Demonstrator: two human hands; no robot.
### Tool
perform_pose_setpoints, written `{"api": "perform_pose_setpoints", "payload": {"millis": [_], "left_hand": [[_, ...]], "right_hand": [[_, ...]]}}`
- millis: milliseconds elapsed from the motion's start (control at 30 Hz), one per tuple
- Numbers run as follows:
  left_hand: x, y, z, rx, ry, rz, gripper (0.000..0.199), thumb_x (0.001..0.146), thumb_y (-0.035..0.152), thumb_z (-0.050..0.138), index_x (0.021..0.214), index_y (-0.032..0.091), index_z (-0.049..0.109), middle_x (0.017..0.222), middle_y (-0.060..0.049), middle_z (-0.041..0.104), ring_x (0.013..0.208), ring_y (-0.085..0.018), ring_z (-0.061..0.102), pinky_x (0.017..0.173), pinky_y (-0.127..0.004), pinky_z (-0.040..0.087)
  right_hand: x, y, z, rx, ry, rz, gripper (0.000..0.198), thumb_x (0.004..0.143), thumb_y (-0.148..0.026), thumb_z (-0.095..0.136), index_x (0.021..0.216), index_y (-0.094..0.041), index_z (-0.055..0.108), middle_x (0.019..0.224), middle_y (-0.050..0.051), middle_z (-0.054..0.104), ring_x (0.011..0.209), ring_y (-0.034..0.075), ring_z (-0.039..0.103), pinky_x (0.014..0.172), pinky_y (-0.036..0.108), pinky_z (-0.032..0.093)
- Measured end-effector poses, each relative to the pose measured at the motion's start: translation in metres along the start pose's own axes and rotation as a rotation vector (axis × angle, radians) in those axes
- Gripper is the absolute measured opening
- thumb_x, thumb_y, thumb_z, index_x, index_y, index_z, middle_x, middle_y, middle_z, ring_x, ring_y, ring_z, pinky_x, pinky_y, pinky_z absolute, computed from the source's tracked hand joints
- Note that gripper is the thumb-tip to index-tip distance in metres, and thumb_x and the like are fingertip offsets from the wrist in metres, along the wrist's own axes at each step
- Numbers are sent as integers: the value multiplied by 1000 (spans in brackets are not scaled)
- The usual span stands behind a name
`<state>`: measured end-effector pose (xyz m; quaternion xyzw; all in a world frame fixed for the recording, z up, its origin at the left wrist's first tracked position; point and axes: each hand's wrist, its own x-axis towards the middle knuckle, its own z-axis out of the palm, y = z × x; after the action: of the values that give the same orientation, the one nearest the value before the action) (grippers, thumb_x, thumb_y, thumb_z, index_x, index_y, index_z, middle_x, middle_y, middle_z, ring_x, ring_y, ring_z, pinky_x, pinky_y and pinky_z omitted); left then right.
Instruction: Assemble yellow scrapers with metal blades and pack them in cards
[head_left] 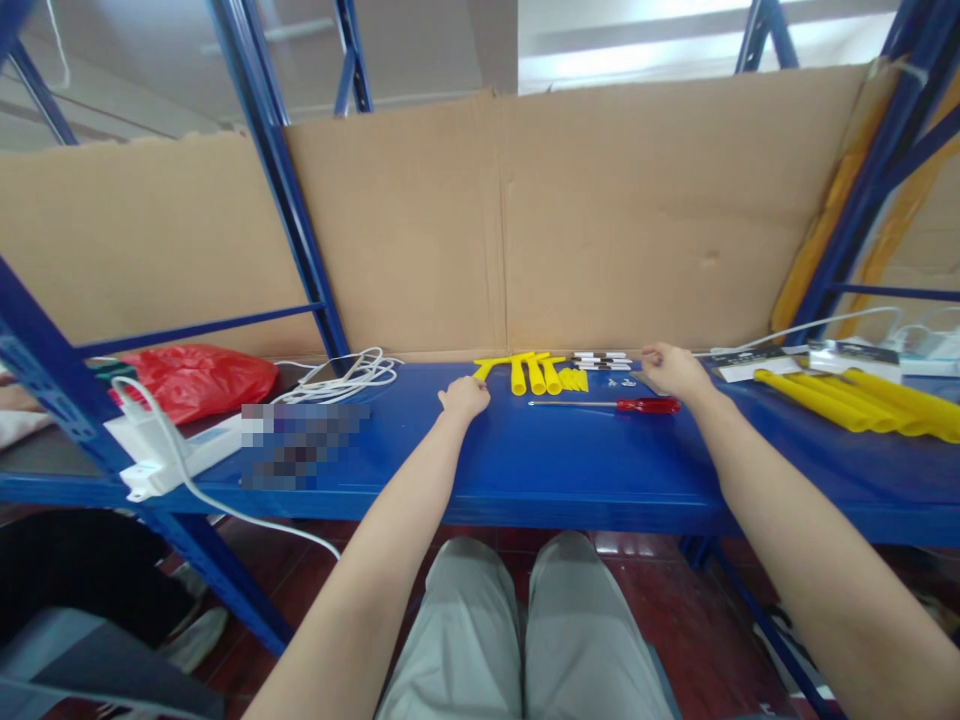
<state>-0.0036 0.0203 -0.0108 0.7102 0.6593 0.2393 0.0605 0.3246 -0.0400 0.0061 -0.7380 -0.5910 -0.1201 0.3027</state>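
A crinkled red plastic bag point(202, 382) sits at the far left, beside a smooth white power strip point(211, 446) and a loose coil of white cable point(367, 375). Next along, a person's left hand point(465, 397), fingers curled, rests at the near left end of a row of glossy yellow T-shaped pieces point(535, 374); whether it grips the leftmost one cannot be told. The row lies just beyond and to the right of that hand, much nearer to it than to the other, most stems running toward the worker. Beside them on the painted blue metal counter point(562, 460) come small yellow pieces point(574, 380), flat black-and-white strips point(601, 360) and, in front, a screwdriver point(645, 405) lying crosswise, slim shaft to the left, translucent red handle to the right. The right hand point(670, 370), fingers bent inward, is near some tiny pale bits point(621, 381); its grasp, if any, is hidden. At far right, smooth, round yellow tubes point(817, 400) slant toward the front edge before black-and-white packets point(761, 364).
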Motion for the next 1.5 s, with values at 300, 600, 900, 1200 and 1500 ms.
{"api": "perform_pose_setpoints", "payload": {"millis": [300,600,900,1200,1500], "left_hand": [[-11,4,-23,201,100,-84,41,87,43,52,110,12,67,116,-23,66,116,-38,58,101,-53,36],[-7,-1,-10,296,-22,280,49,85,9,46,132,18,56,130,-9,61,120,-20,56,101,-27,42],[-20,12,-27,412,43,19,32,88,18,49,115,13,65,120,-18,65,114,-28,60,95,-39,43],[-13,4,-11,373,44,210,49,87,11,41,135,11,50,138,-16,51,125,-25,50,100,-32,42],[-17,5,-17,425,-107,127,47,90,12,38,134,20,53,137,-13,53,123,-25,52,100,-38,43]], "right_hand": [[2,4,8,-29,-165,23,39,80,-23,52,114,-14,68,86,10,74,76,21,68,73,27,49],[2,1,4,-50,-183,65,38,82,-25,53,116,-16,68,97,11,74,89,23,68,78,28,49],[1,-2,1,-36,-155,86,37,80,-26,56,113,-15,70,99,12,73,92,24,68,82,29,49],[4,2,4,-6,-130,86,35,79,-25,59,109,-15,72,99,13,74,95,25,68,83,30,50],[5,4,6,30,-131,77,35,78,-22,57,109,-14,72,84,10,74,77,22,69,75,28,51]]}}
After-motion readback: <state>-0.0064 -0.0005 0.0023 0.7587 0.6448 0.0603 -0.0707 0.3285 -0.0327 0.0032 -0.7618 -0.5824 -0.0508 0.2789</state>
